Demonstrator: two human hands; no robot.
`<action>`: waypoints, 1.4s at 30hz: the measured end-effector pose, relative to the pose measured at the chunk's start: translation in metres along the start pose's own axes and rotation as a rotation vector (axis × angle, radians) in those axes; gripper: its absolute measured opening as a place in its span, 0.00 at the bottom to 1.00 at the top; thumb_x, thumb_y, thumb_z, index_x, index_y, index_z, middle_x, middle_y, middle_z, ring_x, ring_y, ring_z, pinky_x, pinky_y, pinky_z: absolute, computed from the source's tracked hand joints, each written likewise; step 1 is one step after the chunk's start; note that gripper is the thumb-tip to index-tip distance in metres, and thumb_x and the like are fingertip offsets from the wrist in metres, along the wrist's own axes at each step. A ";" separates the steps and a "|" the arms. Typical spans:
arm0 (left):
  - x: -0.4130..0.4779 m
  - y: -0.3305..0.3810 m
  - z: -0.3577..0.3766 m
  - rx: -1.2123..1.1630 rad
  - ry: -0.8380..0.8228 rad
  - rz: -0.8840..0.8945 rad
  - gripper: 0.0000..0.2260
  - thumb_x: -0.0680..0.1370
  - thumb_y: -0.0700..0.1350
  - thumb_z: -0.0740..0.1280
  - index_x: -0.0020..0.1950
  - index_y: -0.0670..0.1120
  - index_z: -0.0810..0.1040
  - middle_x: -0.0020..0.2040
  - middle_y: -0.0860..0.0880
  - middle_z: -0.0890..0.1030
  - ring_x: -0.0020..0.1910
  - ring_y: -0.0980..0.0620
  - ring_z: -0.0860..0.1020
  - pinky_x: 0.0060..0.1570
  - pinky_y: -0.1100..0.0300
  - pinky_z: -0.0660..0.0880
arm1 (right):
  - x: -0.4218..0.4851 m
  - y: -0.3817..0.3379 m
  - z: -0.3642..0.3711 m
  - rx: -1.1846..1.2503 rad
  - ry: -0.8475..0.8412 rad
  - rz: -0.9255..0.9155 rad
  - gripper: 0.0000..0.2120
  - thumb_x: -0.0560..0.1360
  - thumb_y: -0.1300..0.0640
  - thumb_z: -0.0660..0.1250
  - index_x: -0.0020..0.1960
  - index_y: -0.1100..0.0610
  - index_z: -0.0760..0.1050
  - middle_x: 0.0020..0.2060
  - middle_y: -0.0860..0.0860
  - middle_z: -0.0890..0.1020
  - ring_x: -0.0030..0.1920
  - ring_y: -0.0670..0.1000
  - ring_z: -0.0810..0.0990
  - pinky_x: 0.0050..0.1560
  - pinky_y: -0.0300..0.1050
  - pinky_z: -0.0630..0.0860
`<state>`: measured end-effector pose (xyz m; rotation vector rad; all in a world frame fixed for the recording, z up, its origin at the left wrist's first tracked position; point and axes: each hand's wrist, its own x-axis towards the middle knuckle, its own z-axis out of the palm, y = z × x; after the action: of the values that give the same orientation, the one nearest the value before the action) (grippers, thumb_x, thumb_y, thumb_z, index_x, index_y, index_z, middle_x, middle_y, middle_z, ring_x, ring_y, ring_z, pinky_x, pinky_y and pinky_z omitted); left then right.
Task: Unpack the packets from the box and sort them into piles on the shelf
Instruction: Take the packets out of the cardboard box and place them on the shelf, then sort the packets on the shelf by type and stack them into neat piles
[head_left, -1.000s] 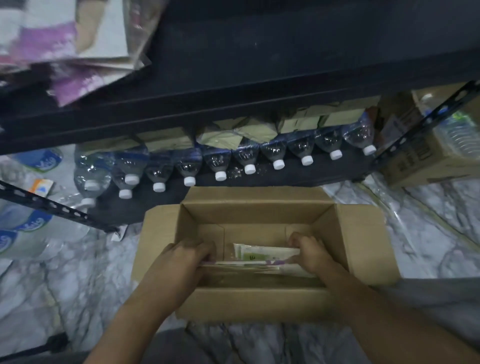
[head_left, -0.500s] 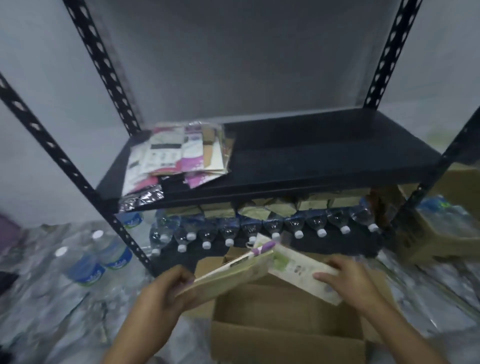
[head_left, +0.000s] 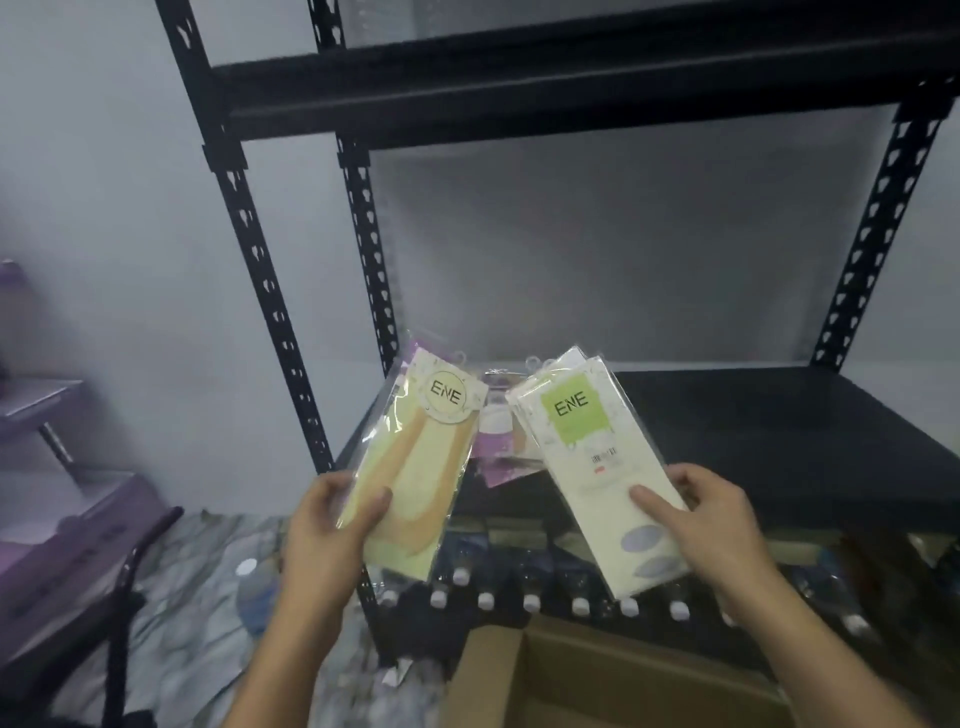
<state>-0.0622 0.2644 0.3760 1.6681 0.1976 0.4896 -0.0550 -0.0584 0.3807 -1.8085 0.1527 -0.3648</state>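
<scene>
Hands are up in the middle of the head view, and each one holds packets. The left hand (head_left: 332, 525), low and left of the middle, has its fingers and thumb wrapped round the yellow packets (head_left: 415, 457), the ones with a round label. The right hand (head_left: 711, 525), low and right of the middle, pinches the green packets (head_left: 587, 457) with its thumb on top. These have a green square label. Both bunches are in the air in front of the shelf (head_left: 779, 426), not on it yet.

A small pile (head_left: 498, 447) with purple bits lies at the left end of the shelf, behind the packets. The box (head_left: 623, 680) sits open at the bottom of the frame. I cannot see what is left inside it. Bottles (head_left: 531, 603) lie in a row under the shelf.

I think this is the sorting step, with one kind in each hand. Next, each kind needs its own spot on the shelf, laid flat and apart from the pile.
</scene>
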 end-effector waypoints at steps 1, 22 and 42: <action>0.014 0.001 0.006 -0.006 0.009 -0.018 0.08 0.74 0.47 0.73 0.50 0.51 0.77 0.52 0.49 0.83 0.49 0.46 0.82 0.49 0.44 0.79 | 0.013 -0.008 0.013 0.018 -0.004 0.001 0.05 0.72 0.60 0.73 0.42 0.55 0.77 0.40 0.49 0.83 0.30 0.40 0.81 0.19 0.35 0.72; 0.177 -0.073 0.102 0.891 -0.026 -0.064 0.26 0.76 0.64 0.61 0.67 0.49 0.72 0.64 0.46 0.72 0.65 0.44 0.67 0.64 0.46 0.65 | 0.182 0.014 0.176 -0.541 -0.091 0.058 0.17 0.75 0.50 0.66 0.58 0.61 0.78 0.55 0.57 0.80 0.51 0.56 0.79 0.47 0.50 0.80; 0.132 -0.045 0.097 0.698 0.040 0.105 0.23 0.78 0.56 0.64 0.71 0.49 0.67 0.69 0.48 0.68 0.69 0.46 0.65 0.67 0.40 0.62 | 0.140 0.017 0.124 -0.401 -0.097 -0.044 0.14 0.76 0.52 0.65 0.58 0.56 0.78 0.56 0.56 0.73 0.56 0.58 0.75 0.58 0.56 0.75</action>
<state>0.1035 0.2372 0.3502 2.3593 0.3375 0.5711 0.1184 0.0100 0.3594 -2.2239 0.1242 -0.2910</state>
